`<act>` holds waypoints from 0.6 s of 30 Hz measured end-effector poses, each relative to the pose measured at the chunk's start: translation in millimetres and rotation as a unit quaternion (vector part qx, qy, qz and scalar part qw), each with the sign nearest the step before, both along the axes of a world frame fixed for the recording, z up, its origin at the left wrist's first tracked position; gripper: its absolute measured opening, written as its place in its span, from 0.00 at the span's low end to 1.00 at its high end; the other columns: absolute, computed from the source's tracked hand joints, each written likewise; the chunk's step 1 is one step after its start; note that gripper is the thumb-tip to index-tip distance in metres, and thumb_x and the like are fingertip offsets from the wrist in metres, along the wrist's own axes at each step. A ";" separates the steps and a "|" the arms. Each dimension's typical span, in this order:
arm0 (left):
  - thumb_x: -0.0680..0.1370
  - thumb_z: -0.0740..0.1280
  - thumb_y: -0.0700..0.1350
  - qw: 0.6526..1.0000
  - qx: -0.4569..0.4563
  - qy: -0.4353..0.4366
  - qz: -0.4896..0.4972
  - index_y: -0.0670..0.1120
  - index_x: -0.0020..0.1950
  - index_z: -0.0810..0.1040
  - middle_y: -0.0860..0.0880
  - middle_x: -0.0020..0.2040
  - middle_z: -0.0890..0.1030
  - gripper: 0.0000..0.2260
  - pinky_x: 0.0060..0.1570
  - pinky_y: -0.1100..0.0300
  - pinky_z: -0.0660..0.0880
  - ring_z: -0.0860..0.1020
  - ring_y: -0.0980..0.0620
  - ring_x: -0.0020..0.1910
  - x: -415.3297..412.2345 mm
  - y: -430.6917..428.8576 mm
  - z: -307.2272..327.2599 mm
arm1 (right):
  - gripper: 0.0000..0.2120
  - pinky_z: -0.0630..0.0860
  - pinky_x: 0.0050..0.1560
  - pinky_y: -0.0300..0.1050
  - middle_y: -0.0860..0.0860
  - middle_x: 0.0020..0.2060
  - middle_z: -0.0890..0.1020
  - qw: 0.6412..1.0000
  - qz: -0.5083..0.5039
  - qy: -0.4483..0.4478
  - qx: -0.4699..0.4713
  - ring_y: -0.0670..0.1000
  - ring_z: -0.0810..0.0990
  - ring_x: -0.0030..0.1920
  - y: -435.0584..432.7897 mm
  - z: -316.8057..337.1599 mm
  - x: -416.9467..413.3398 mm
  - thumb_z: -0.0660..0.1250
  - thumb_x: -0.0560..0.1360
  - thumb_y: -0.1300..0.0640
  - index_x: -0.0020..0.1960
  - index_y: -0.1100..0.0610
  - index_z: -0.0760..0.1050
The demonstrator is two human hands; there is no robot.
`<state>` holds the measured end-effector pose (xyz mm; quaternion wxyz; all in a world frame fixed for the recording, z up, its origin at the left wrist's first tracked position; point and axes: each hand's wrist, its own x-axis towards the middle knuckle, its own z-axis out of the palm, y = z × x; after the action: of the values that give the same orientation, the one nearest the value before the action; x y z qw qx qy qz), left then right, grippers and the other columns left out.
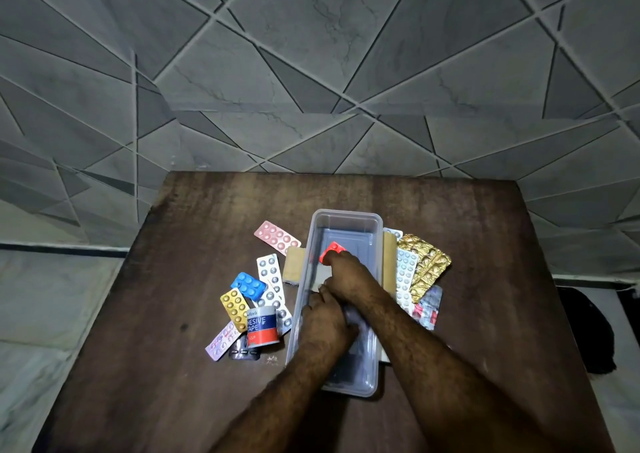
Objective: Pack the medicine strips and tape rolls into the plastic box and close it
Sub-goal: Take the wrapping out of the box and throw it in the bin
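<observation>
A clear plastic box (346,218) stands open in the middle of the wooden table. Both my hands are inside it. My right hand (346,272) reaches toward the far end, its fingertips closed on a red medicine strip (333,247). My left hand (322,319) lies nearer, fingers curled over a grey flat strip (316,279); its grip is hidden. Left of the box lie an adhesive tape roll (262,326) and pink (277,238), silver (270,272), blue (248,283) and yellow (235,309) strips. Right of the box lie a gold foil strip (429,265) and a white strip (404,276).
A tan flat piece (293,265) sticks out from under the box on both sides. A red-and-silver strip (428,309) lies at the box's right. The table (173,366) ends against a tiled wall at the back; a dark object (585,331) sits beyond its right edge.
</observation>
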<state>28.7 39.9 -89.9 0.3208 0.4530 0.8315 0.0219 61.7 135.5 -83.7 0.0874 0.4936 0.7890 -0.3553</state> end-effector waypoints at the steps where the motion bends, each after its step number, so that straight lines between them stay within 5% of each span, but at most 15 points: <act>1: 0.73 0.67 0.53 1.000 0.004 0.009 -0.001 0.39 0.73 0.59 0.40 0.67 0.70 0.33 0.63 0.51 0.67 0.72 0.41 0.64 0.7 0.0 -0.5 | 0.26 0.74 0.59 0.49 0.56 0.63 0.75 1.000 -0.012 0.007 -0.013 0.58 0.75 0.61 0.2 -0.5 -0.8 0.70 0.70 0.57 0.66 0.53 0.70; 7: 0.77 0.63 0.43 0.993 0.085 -0.012 0.084 0.42 0.58 0.73 0.42 0.53 0.82 0.10 0.47 0.56 0.76 0.81 0.44 0.51 -6.2 -2.3 11.8 | 0.15 0.81 0.45 0.46 0.57 0.54 0.79 0.995 -0.084 0.024 -0.052 0.56 0.83 0.45 -2.1 9.8 5.2 0.66 0.70 0.65 0.53 0.51 0.76; 9: 0.77 0.63 0.42 0.985 0.112 -0.032 0.124 0.43 0.56 0.75 0.43 0.51 0.83 0.08 0.42 0.59 0.71 0.81 0.44 0.50 -11.7 -4.7 20.8 | 0.15 0.82 0.35 0.44 0.56 0.51 0.79 0.990 -0.114 0.058 -0.066 0.54 0.84 0.35 -3.7 20.2 9.6 0.63 0.70 0.68 0.50 0.51 0.76; 12: 0.77 0.64 0.43 0.975 0.150 -0.055 0.152 0.44 0.57 0.79 0.44 0.52 0.84 0.10 0.42 0.62 0.69 0.80 0.45 0.48 -18.3 -7.1 36.4 | 0.16 0.73 0.28 0.31 0.52 0.49 0.81 0.987 -0.117 0.087 -0.059 0.47 0.80 0.35 -7.5 38.6 19.3 0.64 0.70 0.68 0.51 0.52 0.80; 15: 0.77 0.64 0.44 0.952 0.175 -0.139 0.211 0.43 0.52 0.80 0.45 0.45 0.84 0.09 0.34 0.62 0.70 0.77 0.50 0.37 -22.3 -8.9 49.2 | 0.10 0.70 0.33 0.33 0.47 0.36 0.81 0.984 -0.132 0.110 -0.046 0.49 0.79 0.41 -15.8 58.1 29.8 0.65 0.69 0.65 0.38 0.51 0.79; 18: 0.76 0.66 0.41 0.866 0.181 -0.337 0.323 0.41 0.50 0.79 0.40 0.40 0.83 0.06 0.36 0.50 0.82 0.80 0.44 0.34 -24.6 -16.5 58.3 | 0.06 0.82 0.45 0.44 0.50 0.37 0.85 0.973 -0.168 0.151 -0.052 0.51 0.84 0.41 -30.6 72.0 38.2 0.67 0.69 0.62 0.41 0.54 0.82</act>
<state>4.1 23.4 -31.6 0.4691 0.1746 0.7541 0.4252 99.9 105.0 -11.7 -0.0684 0.5546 0.6790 -0.4761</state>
